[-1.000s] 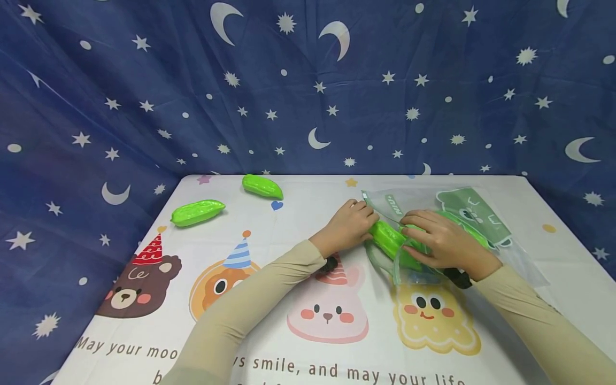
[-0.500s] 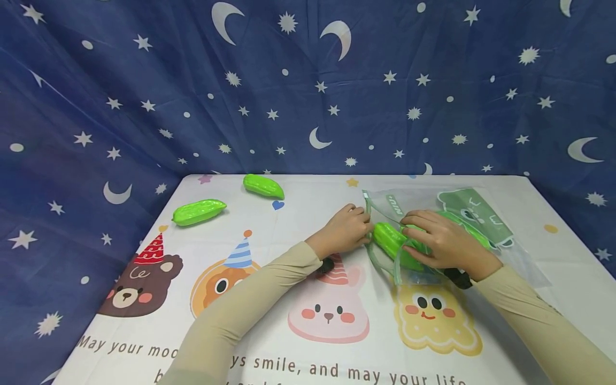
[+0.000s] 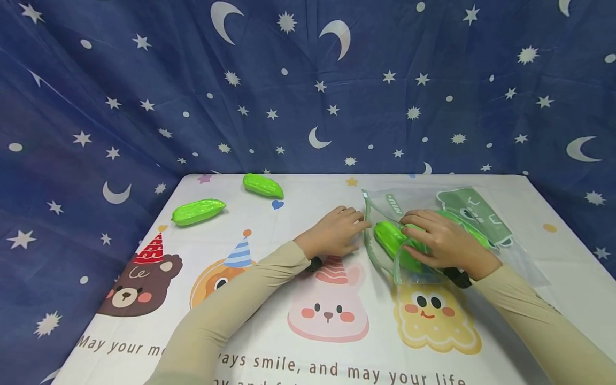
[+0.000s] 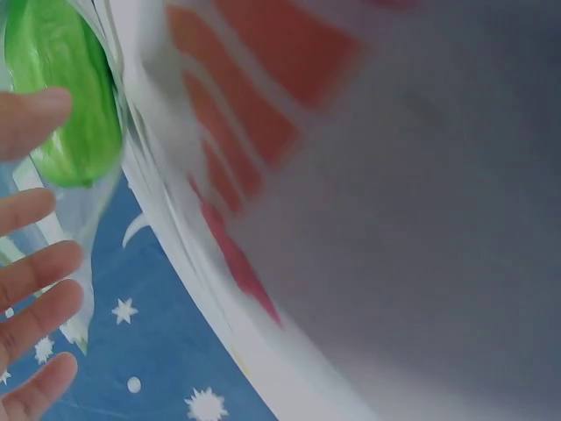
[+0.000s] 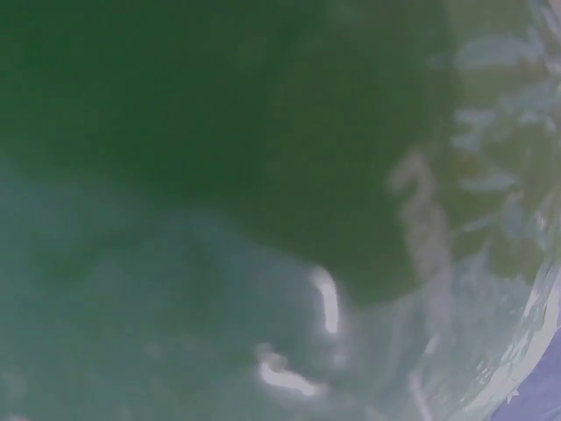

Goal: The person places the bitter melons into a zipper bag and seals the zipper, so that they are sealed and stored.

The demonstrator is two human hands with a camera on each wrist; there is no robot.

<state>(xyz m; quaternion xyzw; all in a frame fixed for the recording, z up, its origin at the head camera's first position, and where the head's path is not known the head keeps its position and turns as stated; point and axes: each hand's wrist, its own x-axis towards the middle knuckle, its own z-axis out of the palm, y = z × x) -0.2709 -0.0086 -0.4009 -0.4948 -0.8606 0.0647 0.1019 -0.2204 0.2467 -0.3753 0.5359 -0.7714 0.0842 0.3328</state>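
A clear zip bag (image 3: 522, 262) with green print lies on the right of the table, its mouth facing left. In the mouth rests a bright green, elongated, ridged vegetable (image 3: 389, 235), also visible in the left wrist view (image 4: 66, 114). More green shows through the film further in. My right hand (image 3: 443, 240) holds the upper edge of the mouth, fingers curled over it; in the right wrist view only blurred green film appears. Beside the mouth is my left hand (image 3: 333, 232), its fingers spread and holding nothing, apart from the vegetable.
Two similar green vegetables, one at the left (image 3: 198, 212) and one near the back edge (image 3: 262, 185), lie on the white printed tablecloth (image 3: 269, 299). A dark blue curtain (image 3: 289, 91) with stars and moons hangs behind the table.
My left hand has let go of the vegetable at the bag's mouth and drawn back left, its fingers opening. The right hand and bag have stayed in place.
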